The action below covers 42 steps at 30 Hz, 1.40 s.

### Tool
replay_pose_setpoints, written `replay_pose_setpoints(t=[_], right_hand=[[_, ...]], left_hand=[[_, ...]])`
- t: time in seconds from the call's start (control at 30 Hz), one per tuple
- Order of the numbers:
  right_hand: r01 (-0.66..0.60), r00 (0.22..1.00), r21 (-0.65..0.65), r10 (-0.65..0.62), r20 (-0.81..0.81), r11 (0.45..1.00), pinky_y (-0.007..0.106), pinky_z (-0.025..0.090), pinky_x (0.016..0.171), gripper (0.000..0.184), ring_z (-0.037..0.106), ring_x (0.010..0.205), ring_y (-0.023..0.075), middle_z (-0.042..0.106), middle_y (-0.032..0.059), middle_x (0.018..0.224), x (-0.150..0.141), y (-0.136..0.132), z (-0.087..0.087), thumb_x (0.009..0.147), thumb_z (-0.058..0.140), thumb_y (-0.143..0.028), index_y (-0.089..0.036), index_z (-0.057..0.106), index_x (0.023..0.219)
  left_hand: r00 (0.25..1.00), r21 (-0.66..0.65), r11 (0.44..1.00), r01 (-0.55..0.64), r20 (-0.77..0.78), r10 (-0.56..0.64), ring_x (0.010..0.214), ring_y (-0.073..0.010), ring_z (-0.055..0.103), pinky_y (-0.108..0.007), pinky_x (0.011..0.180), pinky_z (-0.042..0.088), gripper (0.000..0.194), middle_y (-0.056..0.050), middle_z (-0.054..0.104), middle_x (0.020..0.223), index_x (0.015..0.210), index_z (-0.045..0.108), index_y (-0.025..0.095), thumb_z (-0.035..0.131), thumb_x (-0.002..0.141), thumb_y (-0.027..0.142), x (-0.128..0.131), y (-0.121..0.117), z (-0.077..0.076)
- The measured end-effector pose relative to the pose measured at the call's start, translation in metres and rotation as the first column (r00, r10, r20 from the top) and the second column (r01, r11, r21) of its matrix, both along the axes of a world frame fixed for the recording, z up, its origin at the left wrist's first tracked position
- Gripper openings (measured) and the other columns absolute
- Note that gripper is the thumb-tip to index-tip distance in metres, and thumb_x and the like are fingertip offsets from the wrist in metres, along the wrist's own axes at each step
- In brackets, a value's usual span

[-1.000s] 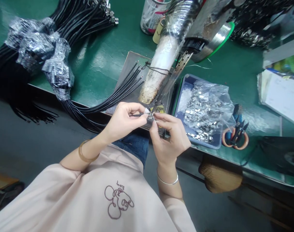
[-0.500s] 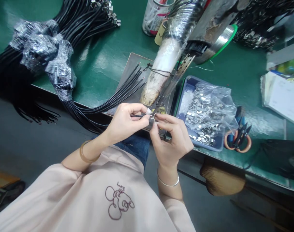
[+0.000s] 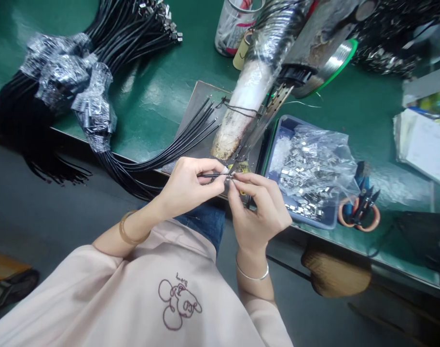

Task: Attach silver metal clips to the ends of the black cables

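Observation:
My left hand (image 3: 194,185) pinches a thin black cable (image 3: 214,175) between thumb and fingers. Facing it, my right hand (image 3: 261,205) closes thumb and fingertips on a small metal connector (image 3: 231,177) at the cable's end. Fingertips meet just under the slim dark tip (image 3: 236,164) of what looks like a mounted soldering iron; whether it touches the connector I cannot tell. From a bundle of black cables (image 3: 122,164) wrapped in plastic, several loose ends (image 3: 205,115) fan over a grey plate (image 3: 191,103).
A blue tray (image 3: 328,219) on the right holds a plastic bag of small metal connectors (image 3: 307,159). Orange-handled snips (image 3: 361,212) lie beside it. A taped white tube (image 3: 238,106) slants above my hands. Behind stand a green-rimmed wire spool (image 3: 336,67) and a clear jar (image 3: 232,29).
The view has shifted slightly. My fingertips have drawn a little closer together at the iron's tip, and the connector sits nearer the cable end.

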State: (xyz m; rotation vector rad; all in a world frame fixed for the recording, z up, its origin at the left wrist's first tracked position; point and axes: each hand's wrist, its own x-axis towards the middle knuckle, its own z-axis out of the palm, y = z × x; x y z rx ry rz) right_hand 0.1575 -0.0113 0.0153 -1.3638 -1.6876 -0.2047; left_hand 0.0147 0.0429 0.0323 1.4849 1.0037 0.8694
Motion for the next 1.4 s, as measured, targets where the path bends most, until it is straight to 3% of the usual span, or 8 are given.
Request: replay_pose_setpoints(t=[0.33,0.5,0.7,0.83,0.93,1.07,1.23,1.4], right_hand=[[-0.059,0.997,-0.016,0.060,0.049,0.998,0.023,0.059,0.076,0.019,0.074,0.081,0.0131,0.078,0.0041,0.092,0.002,-0.005,-0.004,0.083,0.071,-0.005,-0.022,0.061,0.086],[-0.046,0.996,-0.082,0.039,-0.083,0.996,0.024,0.059,0.077,0.015,0.075,0.086,0.0136,0.077,0.0023,0.092,0.004,-0.007,-0.004,0.088,0.068,-0.009,-0.022,0.061,0.092],[-0.125,0.926,-0.213,0.038,-0.375,0.969,0.026,0.060,0.071,0.010,0.075,0.083,0.0145,0.074,-0.0005,0.085,0.009,-0.009,-0.001,0.090,0.066,-0.014,-0.023,0.062,0.086],[-0.238,0.882,-0.200,0.125,-0.455,0.950,0.029,0.062,0.073,0.012,0.076,0.084,0.0156,0.075,-0.0003,0.088,0.011,-0.011,-0.004,0.089,0.067,-0.012,-0.023,0.063,0.086],[-0.098,0.941,-0.170,0.035,-0.338,0.981,0.025,0.059,0.064,0.009,0.075,0.073,0.0137,0.076,-0.0012,0.086,0.012,-0.018,-0.007,0.090,0.068,-0.015,-0.023,0.064,0.090],[0.149,0.972,-0.150,-0.173,-0.158,0.977,0.020,0.041,0.044,0.004,0.055,0.042,0.0066,0.063,-0.0074,0.061,0.010,-0.028,-0.004,0.095,0.063,-0.024,-0.022,0.066,0.094],[0.110,0.985,-0.214,-0.077,0.158,0.971,0.020,0.036,0.047,0.012,0.044,0.040,0.0050,0.044,-0.0106,0.047,0.000,-0.023,0.004,0.092,0.065,-0.025,-0.020,0.065,0.081],[-0.018,0.970,-0.359,-0.071,-0.234,0.933,0.020,0.033,0.044,0.022,0.043,0.041,0.0066,0.048,-0.0081,0.051,0.002,-0.019,0.002,0.093,0.056,-0.026,-0.021,0.058,0.072]], left_hand=[[0.997,-0.060,0.996,0.062,0.053,-0.059,0.051,-0.0038,0.028,-0.016,0.046,0.025,0.011,0.005,0.045,0.056,0.073,0.071,0.010,0.062,0.073,0.016,-0.005,0.003,-0.009],[0.989,-0.071,0.990,0.124,0.091,-0.117,0.049,-0.0044,0.022,-0.020,0.046,0.019,0.011,0.008,0.031,0.052,0.071,0.068,0.011,0.063,0.077,0.020,-0.004,0.002,-0.012],[0.993,-0.071,0.996,0.062,0.105,-0.054,0.055,-0.0065,0.043,-0.019,0.052,0.035,0.013,0.003,0.054,0.062,0.078,0.066,0.013,0.067,0.081,0.025,-0.007,-0.006,-0.015],[0.948,-0.254,0.925,0.284,0.222,-0.230,0.046,-0.0054,0.042,-0.018,0.049,0.035,0.026,0.004,0.053,0.051,0.069,0.059,0.014,0.064,0.087,0.032,-0.014,-0.004,-0.012],[0.928,-0.307,0.891,0.335,0.272,-0.255,0.044,-0.0052,0.042,-0.018,0.049,0.037,0.023,0.004,0.053,0.049,0.073,0.061,0.014,0.064,0.087,0.031,-0.017,-0.004,-0.012],[0.961,-0.236,0.951,0.198,0.238,-0.141,0.050,-0.0072,0.048,-0.019,0.053,0.040,0.014,0.003,0.057,0.055,0.086,0.066,0.012,0.063,0.083,0.025,-0.013,-0.010,-0.016],[0.991,-0.028,0.995,0.097,0.093,-0.094,0.052,-0.0060,0.034,-0.019,0.050,0.031,0.015,0.007,0.043,0.054,0.089,0.070,0.011,0.060,0.080,0.018,-0.008,-0.019,-0.020],[0.993,0.031,0.996,0.088,0.075,-0.090,0.052,-0.0062,0.032,-0.020,0.050,0.029,0.016,0.007,0.039,0.055,0.086,0.070,0.011,0.057,0.082,0.020,-0.008,-0.022,-0.022]])
